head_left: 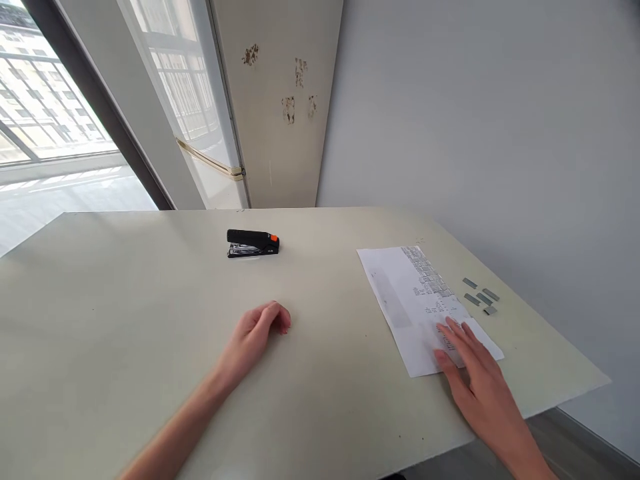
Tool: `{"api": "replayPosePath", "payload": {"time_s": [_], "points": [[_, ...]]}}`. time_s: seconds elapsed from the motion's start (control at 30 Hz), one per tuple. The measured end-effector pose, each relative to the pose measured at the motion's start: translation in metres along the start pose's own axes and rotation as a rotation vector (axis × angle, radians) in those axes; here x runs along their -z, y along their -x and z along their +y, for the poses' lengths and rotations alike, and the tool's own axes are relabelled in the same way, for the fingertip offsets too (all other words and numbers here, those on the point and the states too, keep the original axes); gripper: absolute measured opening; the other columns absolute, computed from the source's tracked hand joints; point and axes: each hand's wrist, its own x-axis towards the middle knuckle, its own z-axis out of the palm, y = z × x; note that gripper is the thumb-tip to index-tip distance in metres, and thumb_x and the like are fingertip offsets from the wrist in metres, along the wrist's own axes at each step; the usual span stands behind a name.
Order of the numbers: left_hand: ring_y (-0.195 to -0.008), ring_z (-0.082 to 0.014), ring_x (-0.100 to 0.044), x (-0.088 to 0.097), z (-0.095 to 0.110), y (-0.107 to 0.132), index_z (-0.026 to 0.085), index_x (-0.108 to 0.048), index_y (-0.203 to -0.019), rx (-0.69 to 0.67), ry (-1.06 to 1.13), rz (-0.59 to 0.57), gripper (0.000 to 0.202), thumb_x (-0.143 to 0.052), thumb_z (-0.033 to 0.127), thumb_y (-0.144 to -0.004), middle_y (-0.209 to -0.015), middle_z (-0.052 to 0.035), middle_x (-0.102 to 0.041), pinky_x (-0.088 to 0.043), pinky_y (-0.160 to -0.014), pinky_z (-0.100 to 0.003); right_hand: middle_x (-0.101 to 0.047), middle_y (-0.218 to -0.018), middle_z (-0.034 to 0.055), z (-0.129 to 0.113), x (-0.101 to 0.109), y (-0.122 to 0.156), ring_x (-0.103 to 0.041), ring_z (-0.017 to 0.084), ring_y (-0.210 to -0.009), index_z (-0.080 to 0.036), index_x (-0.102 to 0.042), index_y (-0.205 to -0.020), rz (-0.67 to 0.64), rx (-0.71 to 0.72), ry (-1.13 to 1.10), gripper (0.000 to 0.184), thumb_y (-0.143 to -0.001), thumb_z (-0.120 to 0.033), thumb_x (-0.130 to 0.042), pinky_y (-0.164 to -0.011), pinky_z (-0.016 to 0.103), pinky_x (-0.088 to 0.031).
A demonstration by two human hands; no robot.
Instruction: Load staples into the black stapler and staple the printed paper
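My left hand (260,328) rests on the table with its fingers curled in, and nothing shows in them. Beyond it lies a black stapler (253,244) with an orange patch at its right end. On the right, my right hand (473,373) is open, fingers stretched over the near end of a white printed sheet of paper (395,287). Its fingertips appear to touch the paper. Several small grey staple strips (484,299) lie loose to the right of the sheet.
The pale table (125,320) reaches to a grey wall (475,120) on the right. Its near right edge drops to a dark floor (565,433). Behind stand a cream panel (280,160) with brown marks and a glass door with a gold handle (210,161).
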Motion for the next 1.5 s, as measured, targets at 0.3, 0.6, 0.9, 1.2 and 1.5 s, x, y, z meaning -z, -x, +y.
{"api": "replayPosePath", "payload": {"time_s": [0.3,0.6,0.9,1.2,1.5], "points": [[-0.121,-0.0355,-0.059,-0.015,-0.010,0.009,0.027,-0.081,-0.095,-0.405,-0.132,-0.077,0.011,-0.085,0.029,-0.085,-0.119,-0.0138,-0.074,-0.037,-0.117,-0.043,-0.041,-0.170,-0.0010,-0.092,-0.018,0.055,-0.043,0.037,-0.154,-0.047,-0.034,-0.165,-0.224,0.331,-0.214,0.058,-0.108,-0.041,-0.047,-0.113,0.062,-0.053],[-0.162,-0.0329,-0.024,0.010,-0.038,-0.002,0.031,-0.032,-0.167,-0.705,-1.036,-0.225,0.061,-0.047,0.050,-0.111,-0.173,-0.0037,-0.034,-0.023,-0.131,-0.063,-0.045,-0.168,0.0015,-0.043,0.031,0.003,-0.050,0.038,-0.149,-0.042,-0.048,-0.156,-0.048,-0.059,-0.194,0.055,-0.103,-0.056,-0.052,-0.066,0.038,-0.068],[-0.144,-0.0293,-0.053,0.032,-0.039,-0.016,0.028,-0.067,-0.131,-0.760,-0.970,-0.139,0.035,-0.039,0.030,-0.111,-0.145,-0.0045,-0.065,-0.046,-0.120,-0.052,-0.036,-0.169,0.0259,0.109,0.022,-0.097,-0.029,0.044,-0.158,-0.013,-0.039,-0.159,0.200,-0.265,-0.091,0.100,-0.085,-0.074,-0.067,-0.126,0.064,-0.026],[-0.124,-0.0305,-0.060,0.021,-0.037,-0.014,0.028,-0.054,-0.142,-0.635,-0.987,-0.069,0.039,-0.047,0.048,-0.109,-0.132,-0.0096,-0.059,-0.057,-0.099,-0.048,-0.067,-0.142,0.0206,0.100,-0.009,-0.168,-0.061,0.039,-0.133,-0.018,-0.063,-0.136,0.287,-0.337,-0.222,0.076,-0.081,-0.071,-0.066,-0.115,0.055,-0.043],[-0.140,-0.0272,-0.050,0.026,-0.037,-0.016,0.032,-0.057,-0.138,-0.723,-0.951,-0.210,0.038,-0.033,0.021,-0.110,-0.149,-0.0049,-0.055,-0.049,-0.112,-0.048,-0.073,-0.131,0.0155,-0.018,-0.079,-0.195,-0.064,0.033,-0.123,-0.023,-0.070,-0.116,0.154,-0.045,-0.418,0.048,-0.094,-0.064,-0.054,-0.109,0.052,-0.047]]}}
